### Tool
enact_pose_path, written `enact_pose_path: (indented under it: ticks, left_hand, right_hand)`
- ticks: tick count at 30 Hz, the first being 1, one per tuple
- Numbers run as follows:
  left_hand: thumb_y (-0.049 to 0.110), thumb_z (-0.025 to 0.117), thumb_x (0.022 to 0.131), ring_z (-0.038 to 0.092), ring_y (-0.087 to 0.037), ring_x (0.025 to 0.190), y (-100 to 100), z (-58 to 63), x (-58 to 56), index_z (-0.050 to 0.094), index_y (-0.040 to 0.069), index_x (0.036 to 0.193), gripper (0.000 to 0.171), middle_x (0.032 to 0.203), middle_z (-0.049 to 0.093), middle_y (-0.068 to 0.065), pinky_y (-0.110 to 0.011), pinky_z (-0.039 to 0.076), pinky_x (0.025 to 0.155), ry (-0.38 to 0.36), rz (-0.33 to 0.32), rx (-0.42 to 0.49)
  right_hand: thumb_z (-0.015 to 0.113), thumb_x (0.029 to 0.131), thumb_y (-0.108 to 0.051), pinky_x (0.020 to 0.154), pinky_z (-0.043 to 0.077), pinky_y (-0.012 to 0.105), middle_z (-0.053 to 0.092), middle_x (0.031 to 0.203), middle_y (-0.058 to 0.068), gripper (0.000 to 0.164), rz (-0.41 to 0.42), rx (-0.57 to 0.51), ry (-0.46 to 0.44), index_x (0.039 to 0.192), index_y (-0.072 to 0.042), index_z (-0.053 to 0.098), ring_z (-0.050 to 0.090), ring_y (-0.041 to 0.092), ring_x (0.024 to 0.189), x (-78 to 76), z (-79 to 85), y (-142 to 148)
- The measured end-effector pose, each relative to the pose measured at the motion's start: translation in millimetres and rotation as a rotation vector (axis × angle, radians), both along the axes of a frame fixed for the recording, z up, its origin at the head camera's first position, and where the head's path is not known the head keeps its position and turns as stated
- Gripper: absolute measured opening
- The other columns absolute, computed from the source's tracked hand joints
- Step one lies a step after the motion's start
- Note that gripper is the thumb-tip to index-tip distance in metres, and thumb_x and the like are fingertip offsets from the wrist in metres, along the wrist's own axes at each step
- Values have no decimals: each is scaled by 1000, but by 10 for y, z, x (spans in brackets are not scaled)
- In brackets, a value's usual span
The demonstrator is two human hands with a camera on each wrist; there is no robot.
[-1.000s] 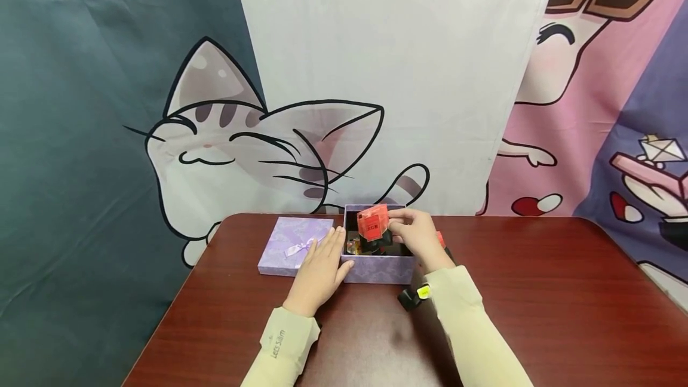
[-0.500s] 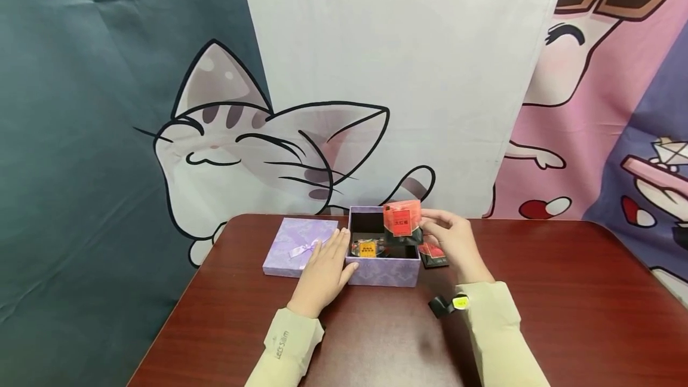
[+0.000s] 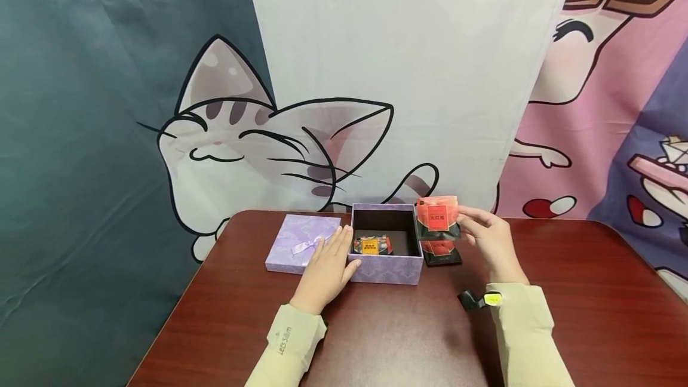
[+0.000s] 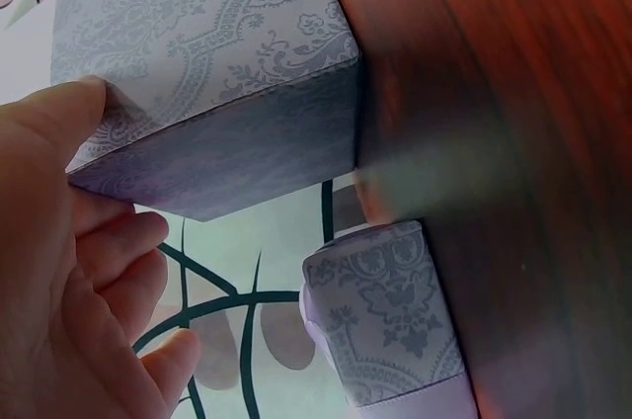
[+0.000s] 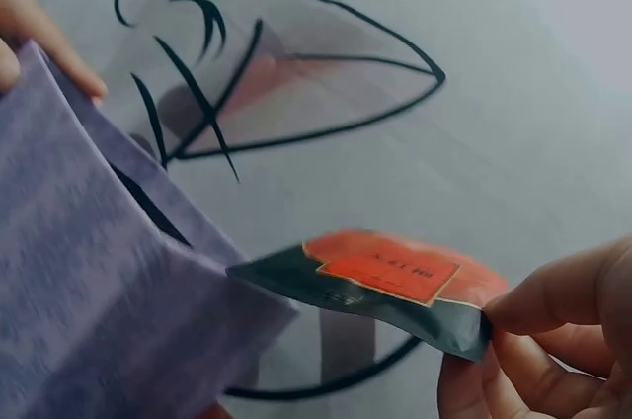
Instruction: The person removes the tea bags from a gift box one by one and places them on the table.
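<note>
Right hand (image 3: 491,246) pinched the red-and-black packet (image 3: 438,218) by its edge, thumb and fingertips together; we had the packet just left of that hand, right of the purple box (image 3: 386,270). Left hand (image 3: 325,269), fingers extended, touched the box's left side. A second packet (image 3: 443,256) lay on the surface (image 3: 398,333).

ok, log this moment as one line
left hand: touches box | right hand: pinches red packet | in box: yellow-label packet | lid: off, beside box
</note>
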State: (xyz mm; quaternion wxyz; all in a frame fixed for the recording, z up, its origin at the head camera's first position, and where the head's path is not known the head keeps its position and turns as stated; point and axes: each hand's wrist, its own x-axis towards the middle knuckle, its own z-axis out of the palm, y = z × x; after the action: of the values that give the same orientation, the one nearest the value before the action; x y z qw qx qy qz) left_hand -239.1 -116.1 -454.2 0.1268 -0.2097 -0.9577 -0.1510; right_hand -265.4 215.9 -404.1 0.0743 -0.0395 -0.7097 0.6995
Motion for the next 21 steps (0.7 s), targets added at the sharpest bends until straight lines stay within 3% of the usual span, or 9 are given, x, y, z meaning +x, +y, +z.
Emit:
enact_pose_path:
  ticks: [8,13,21]
  left_hand:
    - [43,54,104,28,-25,152,5,9,2,33,4,158,70,163,34,-10,-54,24,121,0,0,2]
    - [43,53,104,27,-25,152,7,1,4,32,4,159,70,163,33,-10,-54,23,121,-14,-4,1]
    - [42,54,104,28,-27,152,-5,23,2,32,4,158,70,163,33,-11,-55,24,121,-13,-7,7]
  right_hand:
    - [67,98,-10,70,55,16,73,89,-14,17,-79,-165,-25,109,-14,79,66,2,78,-38,-126,236]
    - [66,97,-6,66,54,16,73,88,-11,19,-109,-257,-34,106,-14,81,65,3,75,-26,-193,365]
    - [70,95,-6,64,53,16,75,87,-11,18,-177,-299,-44,107,-12,82,65,3,73,-38,-261,523]
